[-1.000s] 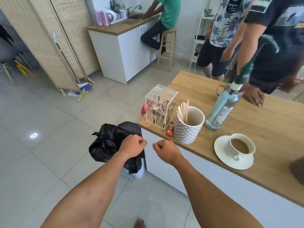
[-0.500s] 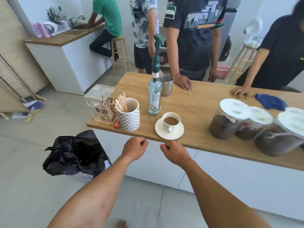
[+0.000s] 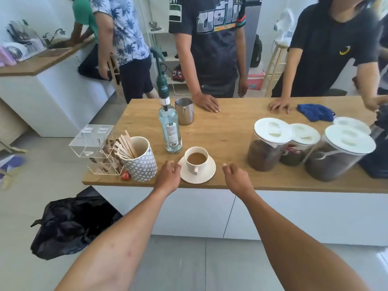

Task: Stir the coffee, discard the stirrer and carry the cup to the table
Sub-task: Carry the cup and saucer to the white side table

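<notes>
Left hand (image 3: 168, 177) and right hand (image 3: 237, 177) flank the cup (image 3: 196, 162) on its saucer (image 3: 207, 175), fingers loosely curled, gripping nothing. The bottle (image 3: 171, 131) has a green pump that seems to read TEISSEIRE.

Cup (image 3: 196, 160) on saucer (image 3: 206, 174), bottle (image 3: 170, 131) behind.

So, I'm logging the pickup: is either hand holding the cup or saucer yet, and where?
Nothing is held. The left hand is beside the saucer, at its left rim, contact unclear; the right hand is apart on its right. The cup is untouched.
</notes>
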Motion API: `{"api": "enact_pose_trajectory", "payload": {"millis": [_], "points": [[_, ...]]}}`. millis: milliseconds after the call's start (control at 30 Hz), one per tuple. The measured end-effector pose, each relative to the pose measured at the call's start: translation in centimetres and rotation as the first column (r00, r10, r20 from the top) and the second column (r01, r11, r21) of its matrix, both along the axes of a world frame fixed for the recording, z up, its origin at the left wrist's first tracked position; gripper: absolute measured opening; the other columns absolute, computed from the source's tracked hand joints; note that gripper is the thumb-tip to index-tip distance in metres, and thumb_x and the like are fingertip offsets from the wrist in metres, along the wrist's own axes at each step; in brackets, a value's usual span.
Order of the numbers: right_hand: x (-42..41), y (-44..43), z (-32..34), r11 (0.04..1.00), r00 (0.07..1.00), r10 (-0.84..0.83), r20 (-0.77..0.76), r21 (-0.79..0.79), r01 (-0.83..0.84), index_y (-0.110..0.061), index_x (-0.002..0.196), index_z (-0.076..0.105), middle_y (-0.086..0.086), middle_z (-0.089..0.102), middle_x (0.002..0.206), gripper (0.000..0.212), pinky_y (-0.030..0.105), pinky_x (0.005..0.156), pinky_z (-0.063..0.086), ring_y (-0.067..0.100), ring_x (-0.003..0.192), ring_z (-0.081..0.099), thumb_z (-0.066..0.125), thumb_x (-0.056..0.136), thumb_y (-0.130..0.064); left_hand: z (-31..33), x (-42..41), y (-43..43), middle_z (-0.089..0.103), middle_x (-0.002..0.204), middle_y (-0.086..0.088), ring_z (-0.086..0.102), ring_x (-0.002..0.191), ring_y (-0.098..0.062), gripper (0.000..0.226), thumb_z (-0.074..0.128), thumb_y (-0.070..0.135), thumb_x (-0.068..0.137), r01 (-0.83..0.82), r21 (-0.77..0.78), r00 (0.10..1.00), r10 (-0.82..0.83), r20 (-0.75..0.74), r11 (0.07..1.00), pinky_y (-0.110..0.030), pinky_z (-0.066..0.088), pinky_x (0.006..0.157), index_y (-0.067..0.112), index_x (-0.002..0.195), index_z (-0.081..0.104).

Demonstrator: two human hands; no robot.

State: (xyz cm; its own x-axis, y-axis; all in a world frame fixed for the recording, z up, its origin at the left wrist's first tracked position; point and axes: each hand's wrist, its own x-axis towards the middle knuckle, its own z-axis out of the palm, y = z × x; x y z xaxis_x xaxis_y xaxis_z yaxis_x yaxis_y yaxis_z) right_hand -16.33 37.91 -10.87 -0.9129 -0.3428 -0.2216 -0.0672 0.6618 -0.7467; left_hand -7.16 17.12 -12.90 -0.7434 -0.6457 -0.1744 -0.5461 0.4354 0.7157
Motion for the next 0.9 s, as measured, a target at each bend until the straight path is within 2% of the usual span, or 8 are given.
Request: {"api": "enact_pose_trajectory", "payload": {"millis": [100,167,300,400,533,700,800,900], "points": [[-1.6,-1.4,-0.4,0.998,0.991,-0.054,0.124,-0.016,0.057,-0.005,0.113,0.054,0.013,0.061,0.106,0.051,0.034,0.078,0.036,0.033,0.103,0.054,0.033,0.099,-0.049,0.1,-1.9,-1.3,0.056,0.134,-0.008,0.052,0.121,-0.03,0.062,0.03,0.06,0.095,-0.012,0.065,1.0,0.01,0.03,0.998,-0.036,0.039,0.092,0.013,0.126,0.054],[-2.9,-2.6,-1.1,0.996,0.981,-0.086,0.176,-0.011,0.089,-0.003,0.121,0.053,0.017,0.058,0.122,0.058,0.035,0.082,0.034,0.034,0.115,0.052,0.032,0.098,-0.053,-0.2,-3.2,-2.4,0.055,0.136,-0.014,0.051,0.123,-0.033,0.072,0.022,0.066,0.09,0.007,0.074,0.997,-0.013,0.078,0.997,-0.042,0.04,0.097,0.015,0.125,0.057],[-4.5,-5.3,-2.0,0.987,0.947,-0.145,0.287,-0.02,0.157,-0.002,0.134,0.047,0.02,0.048,0.14,0.071,0.039,0.097,0.034,0.036,0.129,0.043,0.031,0.095,-0.06,-0.3,-5.1,-3.9,0.045,0.147,-0.013,0.048,0.127,-0.037,0.09,0.017,0.078,0.082,-0.04,0.163,0.981,0.007,0.193,0.986,-0.05,0.043,0.102,0.02,0.144,0.044],[-5.3,-6.9,-2.4,0.976,0.916,-0.205,0.344,0.005,0.217,0.001,0.137,0.045,0.021,0.042,0.146,0.08,0.042,0.108,0.033,0.037,0.134,0.04,0.028,0.094,-0.064,0.0,-6.5,-4.4,0.054,0.138,-0.014,0.059,0.114,-0.038,0.088,0.014,0.078,0.085,-0.017,0.143,0.969,-0.019,0.247,0.99,-0.05,0.048,0.097,0.017,0.139,0.05],[-6.3,-8.7,-2.5,0.967,0.894,-0.253,0.369,0.065,0.247,-0.003,0.137,0.05,0.021,0.045,0.144,0.089,0.046,0.108,0.034,0.037,0.132,0.043,0.02,0.089,-0.072,0.1,-8.0,-3.9,0.055,0.138,-0.015,0.058,0.116,-0.036,0.08,0.015,0.071,0.093,-0.007,0.108,0.955,-0.025,0.295,0.994,-0.046,0.046,0.099,0.017,0.138,0.052],[-6.7,-10.3,-2.7,0.97,0.887,-0.243,0.393,0.107,0.218,-0.003,0.141,0.044,0.023,0.035,0.151,0.097,0.05,0.116,0.022,0.036,0.142,0.028,0.012,0.086,-0.076,-0.1,-9.3,-3.3,0.056,0.134,-0.014,0.058,0.114,-0.037,0.097,0.011,0.082,0.081,-0.084,0.141,0.936,0.03,0.351,0.986,-0.049,0.05,0.094,0.013,0.135,0.054],[-6.7,-10.8,-2.9,0.974,0.896,-0.216,0.388,0.148,0.171,-0.004,0.142,0.043,0.023,0.031,0.153,0.096,0.05,0.117,0.017,0.035,0.145,0.021,0.006,0.088,-0.074,-0.8,-9.9,-3.2,0.053,0.137,-0.016,0.053,0.119,-0.038,0.116,0.006,0.089,0.066,-0.16,0.155,0.93,0.096,0.356,0.975,-0.05,0.049,0.096,0.01,0.133,0.056],[-6.6,-11.1,-2.8,0.971,0.897,-0.216,0.387,0.18,0.156,0.0,0.141,0.043,0.022,0.032,0.153,0.092,0.048,0.118,0.014,0.033,0.146,0.017,0.006,0.092,-0.068,-1.1,-10.1,-2.9,0.046,0.144,-0.018,0.045,0.129,-0.038,0.103,0.012,0.083,0.079,-0.19,0.158,0.923,0.121,0.365,0.969,-0.049,0.039,0.106,0.007,0.137,0.052]]}}
